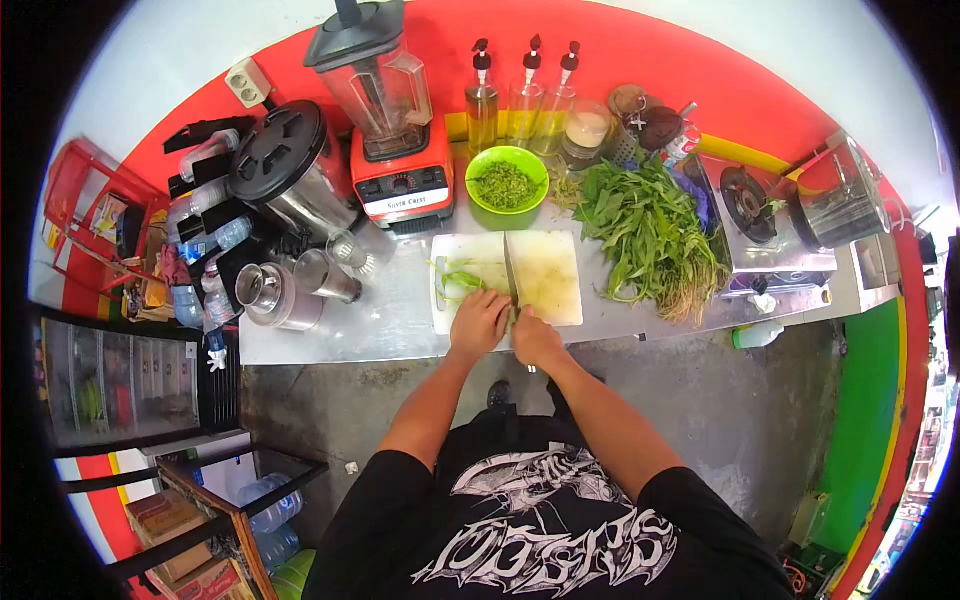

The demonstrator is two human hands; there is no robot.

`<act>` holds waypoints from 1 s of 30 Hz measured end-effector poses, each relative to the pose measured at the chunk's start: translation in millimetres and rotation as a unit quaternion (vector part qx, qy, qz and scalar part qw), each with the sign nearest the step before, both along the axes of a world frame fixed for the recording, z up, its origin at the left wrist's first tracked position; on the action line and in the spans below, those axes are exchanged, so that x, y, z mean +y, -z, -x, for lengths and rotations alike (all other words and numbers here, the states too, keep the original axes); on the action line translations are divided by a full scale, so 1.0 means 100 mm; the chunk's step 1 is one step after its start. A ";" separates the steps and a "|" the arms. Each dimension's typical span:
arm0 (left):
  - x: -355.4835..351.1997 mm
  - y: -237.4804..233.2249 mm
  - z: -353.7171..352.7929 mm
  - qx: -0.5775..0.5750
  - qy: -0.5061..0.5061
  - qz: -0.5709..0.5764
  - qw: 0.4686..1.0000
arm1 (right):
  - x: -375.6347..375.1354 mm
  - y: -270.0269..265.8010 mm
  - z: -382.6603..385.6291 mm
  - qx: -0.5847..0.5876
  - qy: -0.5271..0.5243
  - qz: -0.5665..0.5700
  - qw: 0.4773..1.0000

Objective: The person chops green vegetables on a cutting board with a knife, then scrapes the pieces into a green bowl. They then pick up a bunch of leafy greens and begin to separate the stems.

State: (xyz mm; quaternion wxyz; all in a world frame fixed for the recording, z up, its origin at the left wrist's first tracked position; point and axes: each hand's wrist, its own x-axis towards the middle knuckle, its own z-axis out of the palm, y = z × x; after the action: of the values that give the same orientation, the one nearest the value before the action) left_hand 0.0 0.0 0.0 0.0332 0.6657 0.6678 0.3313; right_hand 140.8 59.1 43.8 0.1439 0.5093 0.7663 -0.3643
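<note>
A white cutting board (556,272) lies near the front edge of the metal counter. My right hand (537,338) is wrapped around the handle of a knife (511,262), whose blade points away from me across the board. My left hand (481,322) rests on the board just left of the blade, fingers curled over green stalks. Pieces of these green stalks (460,279) stick out past its fingertips; the part under the fingers is hidden. Behind the board stands a green bowl (507,215) filled with chopped greens. A big bunch of leafy greens with roots (650,235) lies to the right.
A red blender (403,180), a steel pot with black lid (290,165) and metal cups (325,276) stand on the left. Several pump bottles (482,110) line the red wall. A gas stove (770,225) with a clear jug (845,210) is at right.
</note>
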 end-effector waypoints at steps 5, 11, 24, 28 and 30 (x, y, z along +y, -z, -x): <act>-0.07 -0.09 -0.08 0.007 -0.009 0.010 1.000 | 0.06 -0.05 -0.35 -0.018 0.019 -0.026 0.999; -0.03 -0.06 -0.06 -0.021 -0.049 0.002 0.999 | 0.45 -0.12 -0.77 0.010 -0.051 -0.030 0.998; -0.30 0.03 0.14 -0.131 -0.234 -0.056 0.962 | 0.24 -0.02 -0.80 0.136 -0.138 -0.054 0.979; -0.31 -0.04 0.06 -0.109 -0.209 -0.037 0.971 | 0.06 0.02 -0.61 0.139 -0.151 -0.072 0.976; -0.26 -0.08 -0.01 -0.102 -0.221 -0.016 0.970 | -0.01 -0.07 -0.50 0.122 -0.143 -0.073 0.979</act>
State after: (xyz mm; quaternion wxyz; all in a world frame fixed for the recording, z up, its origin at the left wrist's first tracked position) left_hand 0.7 -26.1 8.1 0.0166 0.4650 0.7858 0.4074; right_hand 191.0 58.1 51.2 0.0623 0.3550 0.8675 -0.3428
